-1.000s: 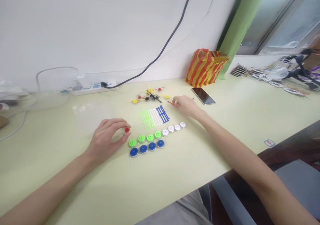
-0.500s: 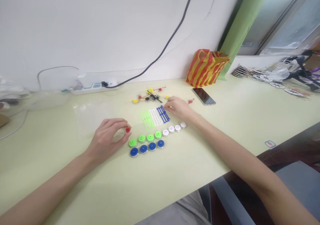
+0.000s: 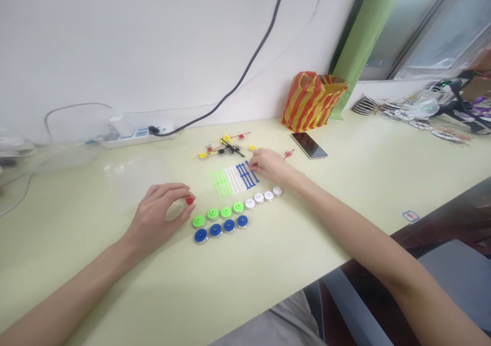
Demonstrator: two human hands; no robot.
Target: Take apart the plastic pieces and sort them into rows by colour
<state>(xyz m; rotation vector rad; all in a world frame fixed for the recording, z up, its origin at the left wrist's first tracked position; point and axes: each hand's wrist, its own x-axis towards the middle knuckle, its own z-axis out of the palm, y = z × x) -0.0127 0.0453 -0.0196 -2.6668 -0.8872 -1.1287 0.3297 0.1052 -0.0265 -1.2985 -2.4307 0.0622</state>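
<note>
1. Left hand [image 3: 155, 218]: one red plastic piece [image 3: 189, 200] pinched between thumb and fingers, held above the bench [image 3: 326, 223]; hands well apart.
2. Right hand [image 3: 270, 165]: fingertips at the blue plastic strips [image 3: 245, 175]; grip cannot be told.
3. Plastic discs, twelve, apparently ranked by colour for easy picking: four green discs [image 3: 213, 214], four blue discs [image 3: 215, 230], four white discs [image 3: 259, 197].
4. Green strips [image 3: 219, 184], white strips [image 3: 233, 179]: side by side with the blue, counts unclear.
5. Small yellow, red and black parts [image 3: 226, 146]: loose group beyond.
6. Phone [image 3: 309, 145]: one.
</note>
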